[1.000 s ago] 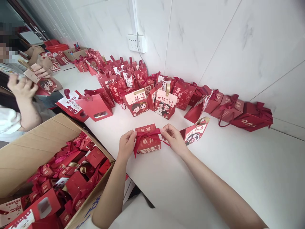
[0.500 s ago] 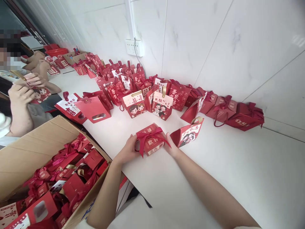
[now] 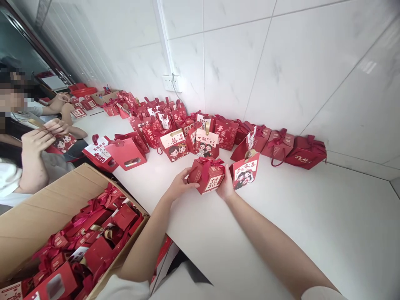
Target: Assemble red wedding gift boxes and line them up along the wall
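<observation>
Ribboned box between both hands, carton of red boxes nearby

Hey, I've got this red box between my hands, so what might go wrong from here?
The paper bag right beside the right hand might tip if nudged. The ribbon bow on top of the red box could loosen if a finger snags it. Pushing the box forward might knock the picture bag standing just beyond.
</observation>
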A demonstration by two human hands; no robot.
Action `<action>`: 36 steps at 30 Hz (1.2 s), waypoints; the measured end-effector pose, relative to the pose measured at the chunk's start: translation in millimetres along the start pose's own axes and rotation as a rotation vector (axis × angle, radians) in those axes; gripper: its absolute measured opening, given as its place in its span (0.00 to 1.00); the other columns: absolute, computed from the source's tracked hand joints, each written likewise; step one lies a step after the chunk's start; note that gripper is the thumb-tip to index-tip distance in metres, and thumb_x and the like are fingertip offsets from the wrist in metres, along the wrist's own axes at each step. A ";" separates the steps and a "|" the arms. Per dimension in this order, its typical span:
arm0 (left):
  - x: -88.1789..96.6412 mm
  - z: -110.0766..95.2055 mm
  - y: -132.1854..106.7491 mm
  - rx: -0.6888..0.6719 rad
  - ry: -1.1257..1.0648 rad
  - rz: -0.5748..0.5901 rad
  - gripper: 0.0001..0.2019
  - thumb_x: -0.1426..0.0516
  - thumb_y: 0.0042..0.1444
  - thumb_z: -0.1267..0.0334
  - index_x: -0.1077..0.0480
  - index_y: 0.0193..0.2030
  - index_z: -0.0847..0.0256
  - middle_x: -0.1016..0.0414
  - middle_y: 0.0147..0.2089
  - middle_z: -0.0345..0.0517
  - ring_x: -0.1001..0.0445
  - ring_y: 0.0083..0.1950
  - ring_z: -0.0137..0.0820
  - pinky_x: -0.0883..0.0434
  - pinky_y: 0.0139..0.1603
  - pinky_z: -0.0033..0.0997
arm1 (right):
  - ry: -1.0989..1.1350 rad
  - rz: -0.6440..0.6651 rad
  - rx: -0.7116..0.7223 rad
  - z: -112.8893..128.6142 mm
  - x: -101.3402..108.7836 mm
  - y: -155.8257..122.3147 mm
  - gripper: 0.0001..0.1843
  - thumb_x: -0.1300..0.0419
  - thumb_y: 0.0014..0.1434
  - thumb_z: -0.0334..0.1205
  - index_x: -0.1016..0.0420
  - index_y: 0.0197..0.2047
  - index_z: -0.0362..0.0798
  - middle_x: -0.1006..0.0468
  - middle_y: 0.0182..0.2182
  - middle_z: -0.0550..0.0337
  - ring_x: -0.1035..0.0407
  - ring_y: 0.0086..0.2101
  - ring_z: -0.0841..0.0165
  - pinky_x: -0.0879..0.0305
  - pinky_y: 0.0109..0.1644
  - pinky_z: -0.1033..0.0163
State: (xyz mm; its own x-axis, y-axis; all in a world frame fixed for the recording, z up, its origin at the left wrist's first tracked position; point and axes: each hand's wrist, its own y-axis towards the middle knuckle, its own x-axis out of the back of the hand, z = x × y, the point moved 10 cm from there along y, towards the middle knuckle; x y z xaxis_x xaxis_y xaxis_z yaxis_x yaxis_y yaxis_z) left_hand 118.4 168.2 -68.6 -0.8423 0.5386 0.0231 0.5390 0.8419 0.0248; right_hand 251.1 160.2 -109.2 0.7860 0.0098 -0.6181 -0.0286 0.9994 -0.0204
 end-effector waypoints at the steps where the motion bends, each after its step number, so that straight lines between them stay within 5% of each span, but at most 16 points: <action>1: 5.7 3.9 6.1 0.010 0.049 -0.013 0.37 0.32 0.44 0.61 0.37 0.62 0.56 0.35 0.62 0.56 0.28 0.53 0.44 0.29 0.53 0.43 | -0.039 -0.062 0.073 7.1 7.0 1.0 0.36 0.57 0.58 0.69 0.32 0.53 0.51 0.23 0.50 0.53 0.29 0.50 0.55 0.33 0.51 0.49; 5: 23.6 14.7 31.0 0.016 0.254 -0.077 0.34 0.32 0.42 0.58 0.33 0.58 0.59 0.28 0.53 0.55 0.26 0.46 0.40 0.29 0.46 0.41 | -0.158 -0.268 0.303 30.7 31.2 -1.6 0.28 0.49 0.57 0.61 0.37 0.54 0.53 0.27 0.52 0.56 0.32 0.52 0.61 0.36 0.56 0.53; 10: 21.5 13.9 57.3 -0.039 0.272 -0.035 0.29 0.31 0.41 0.59 0.30 0.52 0.62 0.27 0.48 0.51 0.29 0.48 0.37 0.32 0.48 0.36 | -0.199 -0.339 0.365 37.1 43.0 -3.2 0.27 0.49 0.58 0.61 0.40 0.55 0.54 0.31 0.55 0.57 0.36 0.56 0.62 0.41 0.61 0.53; 15: 19.3 18.3 64.1 -0.022 0.178 0.049 0.26 0.29 0.35 0.62 0.28 0.43 0.65 0.25 0.41 0.48 0.28 0.43 0.35 0.32 0.46 0.35 | -0.286 -0.148 0.253 33.6 34.7 -1.1 0.30 0.40 0.53 0.61 0.36 0.54 0.55 0.26 0.51 0.57 0.31 0.52 0.60 0.35 0.57 0.51; 20: 18.4 29.1 51.9 0.020 0.060 0.047 0.23 0.29 0.35 0.61 0.28 0.39 0.65 0.25 0.34 0.44 0.28 0.36 0.31 0.33 0.41 0.32 | -0.364 0.097 0.077 25.3 26.6 -12.5 0.36 0.25 0.37 0.47 0.32 0.49 0.50 0.20 0.42 0.54 0.26 0.44 0.56 0.30 0.50 0.47; 24: 25.3 29.6 48.1 0.027 -0.114 -0.040 0.22 0.31 0.42 0.57 0.29 0.43 0.63 0.28 0.25 0.39 0.31 0.27 0.27 0.34 0.35 0.30 | -0.368 0.076 0.093 27.8 31.4 -21.0 0.36 0.25 0.39 0.44 0.34 0.51 0.52 0.21 0.46 0.54 0.26 0.45 0.57 0.32 0.53 0.47; 27: 36.9 23.8 48.6 -0.024 -0.277 -0.140 0.21 0.35 0.48 0.56 0.30 0.47 0.60 0.32 0.22 0.35 0.28 0.30 0.28 0.32 0.38 0.30 | -0.358 0.026 0.135 30.7 36.0 -24.2 0.38 0.26 0.42 0.43 0.37 0.54 0.55 0.23 0.49 0.55 0.27 0.48 0.57 0.33 0.55 0.47; 30: 49.7 22.5 48.4 -0.058 -0.401 -0.234 0.17 0.39 0.51 0.55 0.30 0.46 0.58 0.28 0.26 0.39 0.24 0.42 0.33 0.30 0.44 0.31 | -0.380 -0.004 0.123 27.8 41.1 -24.7 0.39 0.26 0.42 0.45 0.38 0.55 0.55 0.24 0.51 0.53 0.29 0.50 0.55 0.32 0.55 0.46; 33: 59.9 29.4 47.1 -0.037 -0.568 -0.314 0.16 0.42 0.53 0.57 0.29 0.48 0.58 0.21 0.43 0.47 0.26 0.53 0.36 0.29 0.49 0.34 | -0.395 -0.049 0.110 25.0 48.6 -25.2 0.39 0.27 0.43 0.47 0.38 0.56 0.55 0.25 0.51 0.52 0.29 0.51 0.53 0.31 0.53 0.45; 36: 65.6 28.2 46.0 -0.093 -0.694 -0.353 0.20 0.45 0.51 0.63 0.30 0.53 0.58 0.28 0.59 0.48 0.31 0.62 0.36 0.32 0.59 0.35 | -0.402 -0.079 0.123 25.6 52.7 -26.7 0.40 0.28 0.45 0.47 0.41 0.58 0.56 0.26 0.52 0.51 0.29 0.51 0.53 0.31 0.54 0.45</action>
State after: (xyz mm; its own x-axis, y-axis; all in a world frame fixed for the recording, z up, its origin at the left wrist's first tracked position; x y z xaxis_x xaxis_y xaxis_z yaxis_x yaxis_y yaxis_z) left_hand 87.8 243.2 -94.1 -0.7582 0.1632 -0.6312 0.2113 0.9774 -0.0011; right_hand 309.1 134.9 -121.2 0.9617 -0.0790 -0.2626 0.0964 0.9939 0.0538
